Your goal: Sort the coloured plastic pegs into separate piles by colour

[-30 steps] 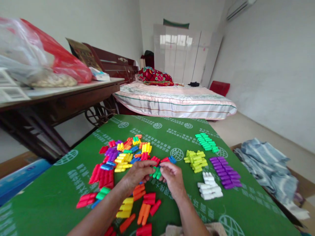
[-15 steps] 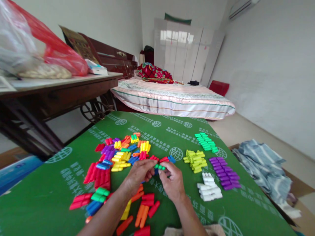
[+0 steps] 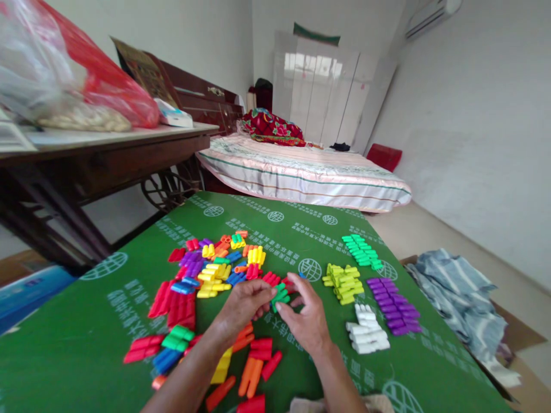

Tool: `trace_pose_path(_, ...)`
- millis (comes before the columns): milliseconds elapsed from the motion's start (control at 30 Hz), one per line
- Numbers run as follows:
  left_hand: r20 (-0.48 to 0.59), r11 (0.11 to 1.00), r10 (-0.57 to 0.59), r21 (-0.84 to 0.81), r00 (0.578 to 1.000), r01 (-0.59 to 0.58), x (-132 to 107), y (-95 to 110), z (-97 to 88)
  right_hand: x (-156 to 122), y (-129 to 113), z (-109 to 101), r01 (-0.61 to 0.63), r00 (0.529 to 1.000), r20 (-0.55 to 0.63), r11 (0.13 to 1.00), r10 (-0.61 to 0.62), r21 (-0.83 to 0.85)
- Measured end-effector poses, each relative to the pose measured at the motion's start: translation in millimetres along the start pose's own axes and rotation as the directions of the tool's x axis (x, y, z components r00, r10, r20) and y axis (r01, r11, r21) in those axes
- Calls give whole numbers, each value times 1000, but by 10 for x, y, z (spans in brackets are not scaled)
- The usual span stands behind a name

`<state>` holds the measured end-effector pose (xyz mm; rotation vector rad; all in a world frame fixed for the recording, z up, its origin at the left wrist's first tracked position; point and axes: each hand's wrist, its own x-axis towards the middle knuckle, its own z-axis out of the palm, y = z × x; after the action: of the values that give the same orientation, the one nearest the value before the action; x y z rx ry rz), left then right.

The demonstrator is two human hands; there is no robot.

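Note:
My left hand (image 3: 244, 303) is closed in a pinch on a small green plastic piece (image 3: 280, 295) above the green table (image 3: 86, 321). Just to its right, my right hand (image 3: 306, 319) has its fingers spread and loosely curled, its thumb near the green piece without gripping it. A mixed pile of coloured plastic pieces (image 3: 206, 274) lies left of and behind my hands. More red, orange and yellow pieces (image 3: 249, 361) lie under my forearms. Sorted groups lie to the right: yellow-green (image 3: 343, 281), bright green (image 3: 361, 249), purple (image 3: 394, 303) and white (image 3: 367, 334).
A dark wooden table (image 3: 107, 155) with a red plastic bag (image 3: 86, 86) stands at the left. A bed (image 3: 301, 172) lies beyond the green table. Crumpled blue-grey cloth (image 3: 465, 298) lies on the floor at the right, a red box (image 3: 384, 156) by the wall.
My right hand has let go of the green piece and spread its fingers; both hands pinched it before. My left hand keeps hold of it.

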<state>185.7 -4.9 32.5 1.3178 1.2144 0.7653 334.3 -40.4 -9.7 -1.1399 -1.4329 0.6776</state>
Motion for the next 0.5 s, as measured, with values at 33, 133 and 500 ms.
trace_pose_path(33,9,1000,-4,12,1000,4,-10,4,-13,-4,-17,-20,78,996,43,993,-74,-92)
trace_pose_path(133,35,999,-7,46,999,5,-40,12,-54,-17,-80,-56,246,963,178,934,-204,-258)
trace_pose_path(500,92,998,-18,66,996,12,-130,80,-167,-67,-298,-25,352,920,332,807,-206,-474)
